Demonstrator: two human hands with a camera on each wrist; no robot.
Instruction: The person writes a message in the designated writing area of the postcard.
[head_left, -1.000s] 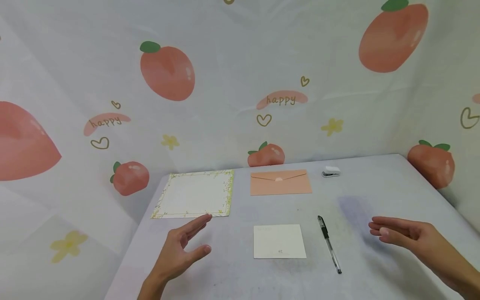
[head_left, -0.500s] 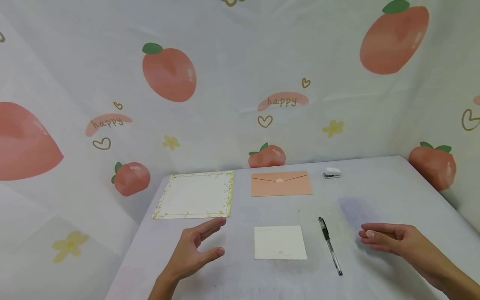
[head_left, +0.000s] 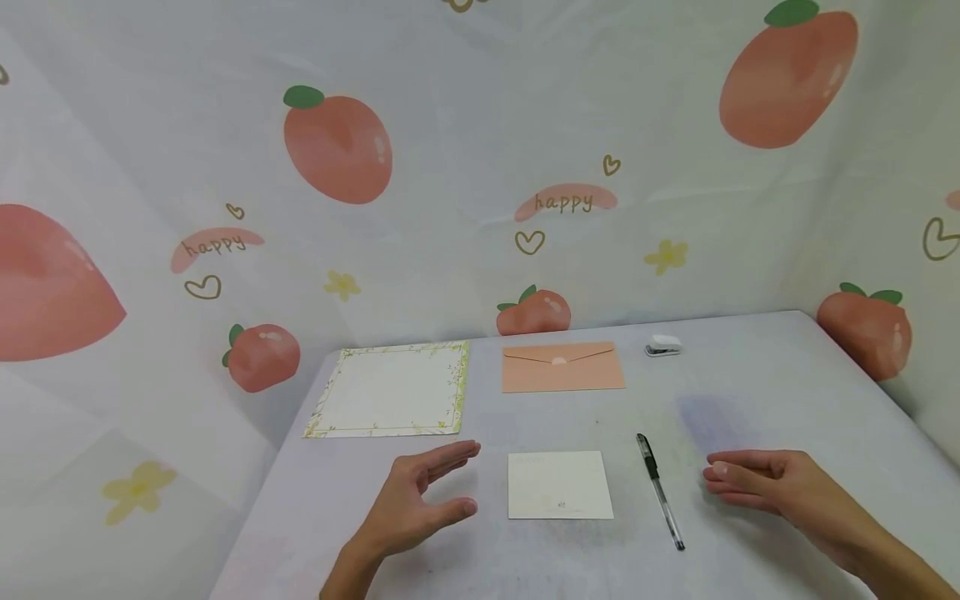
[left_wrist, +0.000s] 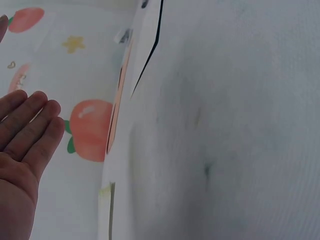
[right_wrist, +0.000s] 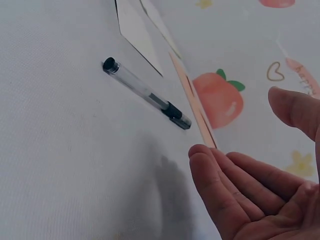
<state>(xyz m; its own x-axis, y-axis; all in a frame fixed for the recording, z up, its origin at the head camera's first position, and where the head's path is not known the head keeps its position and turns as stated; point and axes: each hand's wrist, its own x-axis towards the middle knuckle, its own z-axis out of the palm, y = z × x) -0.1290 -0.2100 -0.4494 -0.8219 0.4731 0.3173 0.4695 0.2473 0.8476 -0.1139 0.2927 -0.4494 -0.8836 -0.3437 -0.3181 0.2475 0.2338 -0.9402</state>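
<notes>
In the head view a small white card [head_left: 560,486] lies flat between the hands. My left hand [head_left: 423,500] hovers just left of it, fingers extended and thumb apart, with nothing held. To the card's right a clear pen with a black cap [head_left: 658,490] lies aslant on the table. Right of the pen hangs my right hand [head_left: 765,487], fingers slightly bent, holding nothing. The right wrist view shows the pen [right_wrist: 145,92] apart from the fingertips [right_wrist: 201,152]. In the left wrist view the left palm [left_wrist: 17,175] faces the camera, touching nothing.
A sheet of paper with a leafy yellow-green border [head_left: 393,390] lies at the back left of the pale table [head_left: 525,567]. A peach-coloured envelope [head_left: 562,377] lies at the back middle, with a white mini stapler [head_left: 663,345] to its right. A peach-printed cloth [head_left: 450,167] hangs behind.
Both hands have moved inward: the left hand rightward toward the card, the right hand leftward toward the pen. The things on the table have stayed in place.
</notes>
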